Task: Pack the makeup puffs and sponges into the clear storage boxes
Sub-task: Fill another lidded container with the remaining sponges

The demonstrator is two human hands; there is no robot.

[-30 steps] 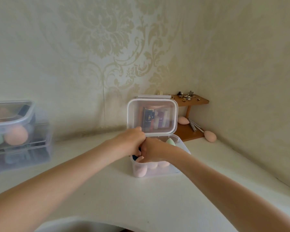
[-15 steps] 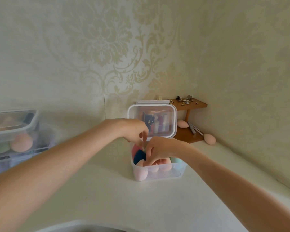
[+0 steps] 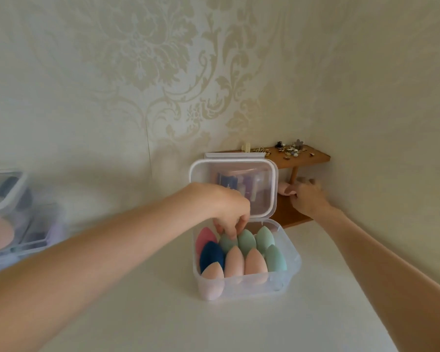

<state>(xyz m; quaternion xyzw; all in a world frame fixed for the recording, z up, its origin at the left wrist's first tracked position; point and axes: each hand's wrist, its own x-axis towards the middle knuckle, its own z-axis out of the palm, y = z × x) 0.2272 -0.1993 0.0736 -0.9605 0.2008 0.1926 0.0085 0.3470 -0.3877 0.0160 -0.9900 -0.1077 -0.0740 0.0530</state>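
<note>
Nine sponges stand points-up in the clear box on the desk: one pink, one navy, four green, three peach. Its hinged lid stands upright behind. The box is nearly full, with a small gap left at the rear right.

The left hand hangs over the rear row, fingers curled downward, fingertips touching the top of a green sponge; whether it pinches that sponge or only presses it cannot be told. The right hand is well apart from the box, at the lower level of the wooden shelf in the corner. Its fingers are bent around a peach sponge lying there; a firm grip is not confirmed, as the sponge is mostly hidden.

Judgement: the step in hand is fetching the loose sponge from the shelf while the left hand steadies the packed row. To do it well, the right hand should close fully on the sponge, bring it round the lid's right edge without knocking the lid forward, and seat it point-up in the remaining gap. The left hand should hold the neighbouring sponges aside.

A second stack of boxes sits blurred at the far left.
</note>
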